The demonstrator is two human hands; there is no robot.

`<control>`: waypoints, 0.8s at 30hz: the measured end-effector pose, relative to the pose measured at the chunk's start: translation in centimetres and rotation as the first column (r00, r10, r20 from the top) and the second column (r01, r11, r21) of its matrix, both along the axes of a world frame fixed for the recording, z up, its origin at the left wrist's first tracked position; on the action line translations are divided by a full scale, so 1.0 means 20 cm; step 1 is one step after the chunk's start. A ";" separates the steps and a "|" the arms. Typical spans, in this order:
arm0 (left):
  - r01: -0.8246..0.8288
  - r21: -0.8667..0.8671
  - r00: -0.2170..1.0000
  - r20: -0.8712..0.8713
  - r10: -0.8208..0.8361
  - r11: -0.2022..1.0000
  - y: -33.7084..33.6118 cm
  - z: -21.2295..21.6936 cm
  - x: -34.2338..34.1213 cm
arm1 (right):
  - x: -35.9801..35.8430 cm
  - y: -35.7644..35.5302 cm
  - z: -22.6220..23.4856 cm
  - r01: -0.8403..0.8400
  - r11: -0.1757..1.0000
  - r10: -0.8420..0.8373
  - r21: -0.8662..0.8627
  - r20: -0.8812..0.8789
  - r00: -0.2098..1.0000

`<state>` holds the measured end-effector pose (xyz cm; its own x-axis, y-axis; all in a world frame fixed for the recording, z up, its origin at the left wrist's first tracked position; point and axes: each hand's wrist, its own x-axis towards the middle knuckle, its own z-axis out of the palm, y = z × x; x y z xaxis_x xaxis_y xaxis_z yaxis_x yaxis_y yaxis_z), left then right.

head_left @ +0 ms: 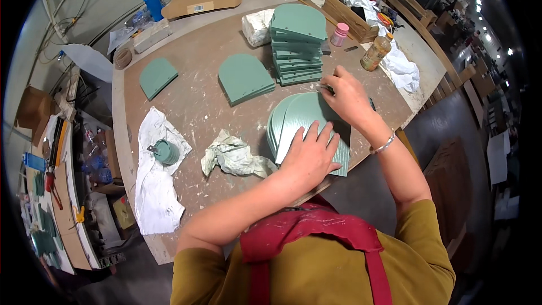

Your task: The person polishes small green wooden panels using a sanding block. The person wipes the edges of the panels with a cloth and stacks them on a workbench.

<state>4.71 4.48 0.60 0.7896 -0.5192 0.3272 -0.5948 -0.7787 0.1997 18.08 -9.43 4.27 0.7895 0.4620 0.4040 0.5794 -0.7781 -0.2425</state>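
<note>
A short stack of green, round-ended panels (294,114) lies at the table's near edge in front of me. My left hand (310,158) rests flat on the top panel with its fingers spread. At the panel's far edge, my right hand (347,97) is closed in a pinch; what sits between its fingertips is small and mostly hidden. Just beyond stands a tall stack of similar green panels (298,22), with small holes along the top one's straight edge. Left of it lie a few more stacked panels (244,76) and, farther left, a separate panel (157,75).
A green-smeared tub (166,151) sits on a white cloth (158,203) at the left. Nearer me is a crumpled, stained cloth (230,155). A pink bottle (339,34), an amber bottle (376,52) and a wooden box (349,18) stand far right; a blue cup (151,3) stands far left.
</note>
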 end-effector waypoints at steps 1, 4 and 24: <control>-0.004 -0.002 1.000 0.015 0.004 1.000 0.00 0.00 0.00 | -0.02 0.00 0.02 0.018 1.000 -0.018 -0.003 -0.007 1.000; -0.001 0.043 1.000 -0.021 0.002 0.999 0.00 0.01 0.01 | -0.09 0.12 0.01 -0.044 0.996 0.042 0.074 0.031 0.999; 0.084 0.031 0.987 -0.139 -0.079 0.996 0.05 0.10 0.10 | -0.46 -0.36 0.02 0.434 0.800 -0.254 0.415 -0.421 0.871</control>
<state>6.68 5.43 2.63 0.7805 -0.5928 0.1983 -0.6251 -0.7372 0.2565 8.86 -16.65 4.64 0.9814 -0.0507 0.1850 0.1108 -0.6373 -0.7626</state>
